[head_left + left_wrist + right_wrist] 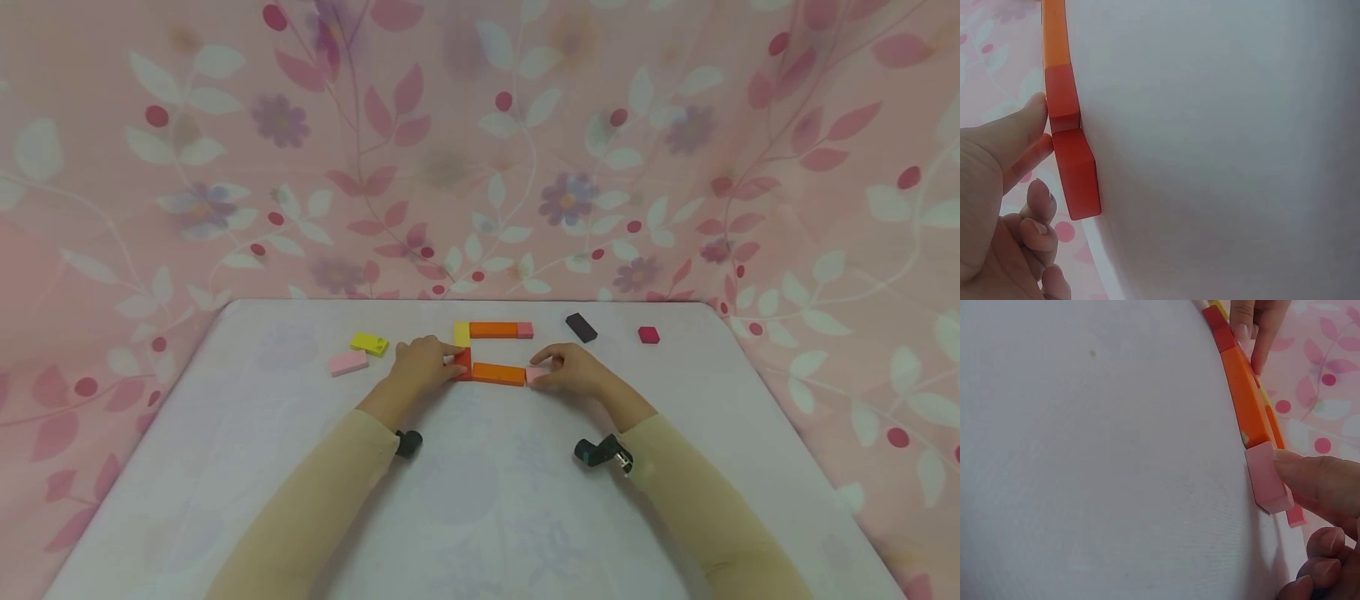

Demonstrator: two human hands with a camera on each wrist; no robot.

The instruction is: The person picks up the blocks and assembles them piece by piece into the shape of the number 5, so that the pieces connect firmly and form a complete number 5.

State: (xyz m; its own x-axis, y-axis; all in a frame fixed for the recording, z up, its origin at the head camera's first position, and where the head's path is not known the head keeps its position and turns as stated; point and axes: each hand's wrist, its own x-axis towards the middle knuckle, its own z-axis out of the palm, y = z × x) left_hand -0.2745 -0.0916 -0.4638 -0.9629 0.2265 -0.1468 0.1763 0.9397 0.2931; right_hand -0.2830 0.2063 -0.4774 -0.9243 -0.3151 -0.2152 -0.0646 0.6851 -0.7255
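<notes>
My left hand (425,364) is at the red block (466,360), thumb and forefinger pinching it. In the left wrist view the red shows as two sections (1077,175), beside an orange block (1055,34). My right hand (572,369) holds a small pink block (1266,478) between thumb and forefinger, at the right end of the lower orange block (498,374). A yellow block (461,333) lies just beyond the red. From there an upper orange block (492,330) runs right to another pink block (525,330).
Left of the arrangement lie a yellow block (370,343) and a pink block (348,362). Over on the right are a dark block (581,327) and a small red block (648,335). Everything rests on a white-covered table (480,517) before a floral curtain (480,150).
</notes>
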